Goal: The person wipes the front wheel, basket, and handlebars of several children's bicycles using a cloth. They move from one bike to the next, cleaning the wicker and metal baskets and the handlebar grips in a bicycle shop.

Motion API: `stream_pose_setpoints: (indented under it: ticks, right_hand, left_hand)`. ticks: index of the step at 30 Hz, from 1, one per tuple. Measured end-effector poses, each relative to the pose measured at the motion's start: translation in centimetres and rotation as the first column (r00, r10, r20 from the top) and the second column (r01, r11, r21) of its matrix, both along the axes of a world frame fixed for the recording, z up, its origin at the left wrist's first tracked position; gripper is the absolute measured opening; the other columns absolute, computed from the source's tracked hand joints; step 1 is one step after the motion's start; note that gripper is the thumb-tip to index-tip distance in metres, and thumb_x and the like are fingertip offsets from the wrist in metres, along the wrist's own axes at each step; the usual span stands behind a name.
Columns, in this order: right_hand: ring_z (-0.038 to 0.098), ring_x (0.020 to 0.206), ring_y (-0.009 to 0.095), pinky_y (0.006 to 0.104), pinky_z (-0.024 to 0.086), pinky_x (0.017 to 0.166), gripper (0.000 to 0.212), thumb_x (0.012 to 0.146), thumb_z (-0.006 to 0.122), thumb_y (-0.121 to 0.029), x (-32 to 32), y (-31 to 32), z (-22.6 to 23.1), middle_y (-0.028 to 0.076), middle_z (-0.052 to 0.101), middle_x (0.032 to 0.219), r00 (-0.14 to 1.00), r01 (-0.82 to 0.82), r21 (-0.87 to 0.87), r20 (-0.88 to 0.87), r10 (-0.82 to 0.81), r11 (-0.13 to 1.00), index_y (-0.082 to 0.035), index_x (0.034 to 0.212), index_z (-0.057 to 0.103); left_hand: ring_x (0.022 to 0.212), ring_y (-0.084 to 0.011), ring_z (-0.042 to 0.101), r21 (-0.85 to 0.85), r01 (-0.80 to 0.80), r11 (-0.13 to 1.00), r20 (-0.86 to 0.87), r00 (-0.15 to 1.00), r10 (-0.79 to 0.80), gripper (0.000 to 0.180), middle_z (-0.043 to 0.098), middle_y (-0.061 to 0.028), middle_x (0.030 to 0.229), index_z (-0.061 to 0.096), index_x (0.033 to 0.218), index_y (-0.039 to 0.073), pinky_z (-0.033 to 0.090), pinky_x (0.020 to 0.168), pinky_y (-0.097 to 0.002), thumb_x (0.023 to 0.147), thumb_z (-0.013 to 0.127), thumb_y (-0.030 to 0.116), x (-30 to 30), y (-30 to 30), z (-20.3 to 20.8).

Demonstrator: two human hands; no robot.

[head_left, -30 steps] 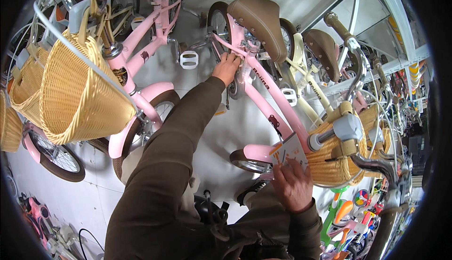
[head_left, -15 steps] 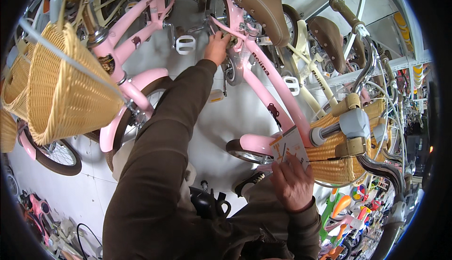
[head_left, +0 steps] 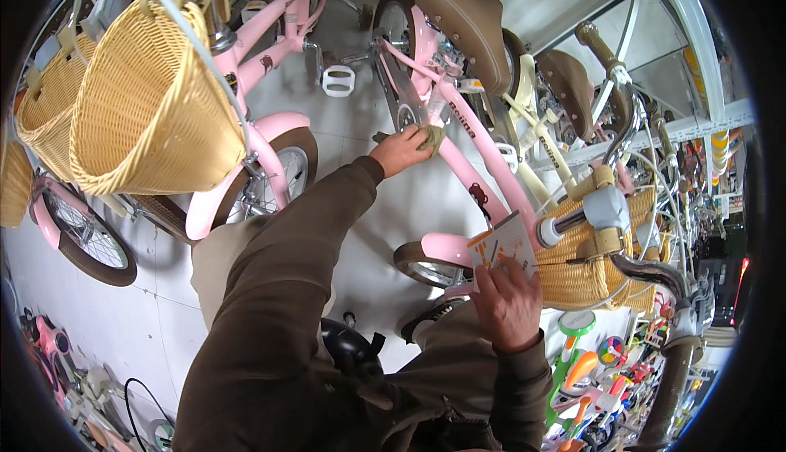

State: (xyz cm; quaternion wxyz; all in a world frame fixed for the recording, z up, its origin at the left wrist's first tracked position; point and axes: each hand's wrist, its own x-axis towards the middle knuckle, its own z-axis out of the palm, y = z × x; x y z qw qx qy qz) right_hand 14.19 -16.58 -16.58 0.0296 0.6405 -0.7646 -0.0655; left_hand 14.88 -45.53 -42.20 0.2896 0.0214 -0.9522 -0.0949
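My left hand (head_left: 401, 151) is closed around a crumpled olive-green cloth (head_left: 431, 138). It presses the cloth near the crank area of a pink bicycle (head_left: 483, 165), at the lower frame tube below the brown saddle (head_left: 468, 30). My right hand (head_left: 508, 305) has its bent fingers over a printed white-and-orange card (head_left: 502, 246), beside the front end of the same bicycle. The palm is turned away, so part of the grip is hidden. A grey chain guard (head_left: 401, 92) runs just beyond my left hand.
On the left stands another pink bicycle (head_left: 282, 42) with a wicker basket (head_left: 155, 116) and a white pedal (head_left: 338, 81) sticking out. Cream bicycles (head_left: 536, 133) stand close on the right, by a white metal rack (head_left: 696, 124). Colourful toys (head_left: 585, 362) fill the lower right.
My left hand has moved with the cloth from near the rear of the frame, down and right toward the crank. My right hand stays at the card. The view has shifted slightly.
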Motion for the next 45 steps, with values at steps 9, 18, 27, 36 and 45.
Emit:
stream_pose_setpoints:
  ticks: [9, 18, 27, 36, 45]
  right_hand:
    - [0.055, 0.102, 0.023, 0.0414, 0.039, 0.073, 0.043, 0.06, 0.072, -0.019, -0.1, 0.1, 0.1, 0.001, 0.061, 0.089, 0.999, -0.004, 0.035, -0.033, 0.005, 0.999, -0.01, 0.101, 0.06]
    - [0.055, 0.101, 0.025, 0.0411, 0.04, 0.076, 0.041, 0.063, 0.069, -0.02, -0.8, -0.4, -0.3, 0.002, 0.061, 0.091, 0.999, 0.032, 0.064, -0.023, -0.031, 0.997, -0.009, 0.101, 0.061]
    - [0.059, 0.1, 0.024, 0.0368, 0.04, 0.067, 0.029, 0.07, 0.065, -0.021, -1.5, -1.5, -0.7, 0.002, 0.062, 0.089, 0.997, -0.002, 0.035, -0.08, 0.005, 0.999, -0.008, 0.096, 0.062]
    - [0.057, 0.102, 0.026, 0.0396, 0.044, 0.076, 0.03, 0.068, 0.067, -0.02, -2.0, -1.3, -1.0, 0.005, 0.063, 0.091, 0.994, 0.106, 0.026, 0.017, -0.106, 0.994, -0.004, 0.093, 0.063]
    - [0.057, 0.101, 0.029, 0.0394, 0.048, 0.08, 0.029, 0.071, 0.066, -0.018, -2.1, -1.1, -0.8, 0.009, 0.064, 0.093, 0.988, 0.14, 0.036, 0.066, -0.142, 0.989, -0.002, 0.094, 0.063]
  left_hand:
    - [0.1, -0.0344, 0.044, 0.755, -0.395, 0.523, -0.293, 0.51, 0.809, 0.044, 0.045, -0.0146, 0.104, 0.055, 0.104, 0.007, 0.038, 0.086, -0.0427, 0.062, 0.058, -0.003, -3.4, -7.4, 4.4]
    - [0.116, -0.0356, 0.042, 0.283, -0.18, 0.942, -0.283, 0.923, 0.261, 0.066, 0.047, -0.0138, 0.125, 0.044, 0.124, 0.005, 0.038, 0.096, -0.0401, 0.061, 0.054, -0.013, -7.2, -15.5, 7.5]
    - [0.122, -0.0261, 0.039, -0.208, -0.101, 0.973, -0.107, 0.991, 0.08, 0.029, 0.053, -0.0041, 0.122, 0.065, 0.101, 0.009, 0.031, 0.098, -0.0448, 0.072, 0.061, 0.013, -8.7, -14.9, 5.1]
    - [0.121, -0.0238, 0.041, -0.338, -0.111, 0.935, 0.071, 0.987, 0.143, 0.027, 0.059, -0.0014, 0.11, 0.07, 0.092, 0.016, 0.029, 0.097, -0.0458, 0.066, 0.065, 0.024, -11.2, -16.1, 7.0]
    - [0.09, -0.0304, 0.062, 0.057, -0.152, 0.987, -0.296, 0.941, 0.162, 0.021, 0.065, -0.0083, 0.091, 0.064, 0.091, 0.01, 0.044, 0.081, -0.0457, 0.072, 0.059, 0.017, -15.7, -23.1, 5.5]
